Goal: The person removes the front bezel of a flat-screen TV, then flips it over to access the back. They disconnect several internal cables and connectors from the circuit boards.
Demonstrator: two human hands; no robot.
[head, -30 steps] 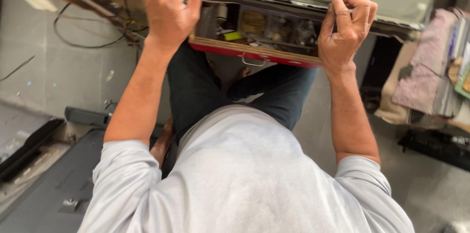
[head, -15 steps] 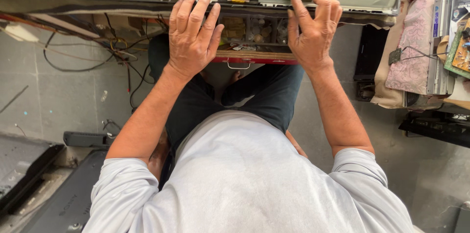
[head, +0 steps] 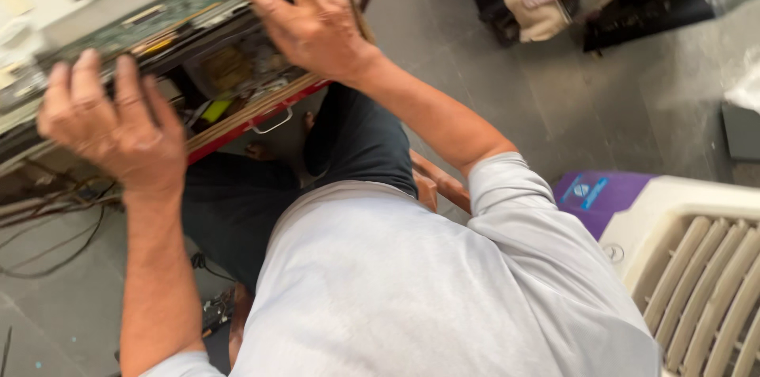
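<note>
Left hand (head: 111,135) sat at the left of the frame, fingers spread wide and curled over the near edge of the flat panel chassis (head: 103,36), palm off the surface, so that was a fingertip grip only. The chassis ran diagonally from the left edge up to the top centre, with its circuit board (head: 170,17) exposed along the upper face. Risk one: that hand looked like it carried load on the fingertips, and a slip would've dropped that end. Risk two: fingers close to bare board and connectors, so a shifted grip could press on components or snag a ribbon; can't tell how near, frame was motion-blurred. Under the chassis an open red-trimmed drawer (head: 253,112) held loose parts and stuck out toward the knees; a sagging panel edge would've hit it. Loose cables (head: 55,226) trailed on the floor at lower left, near the feet, a trip or snag hazard. Right hand (head: 313,20) at top centre was flat on the chassis edge, fingers together and hooked over, holding it. The two hands gripped differently, so twist in the panel looked likely. At far right a white louvred appliance (head: 697,266) sat close behind the elbow, limiting room to swing.
</note>
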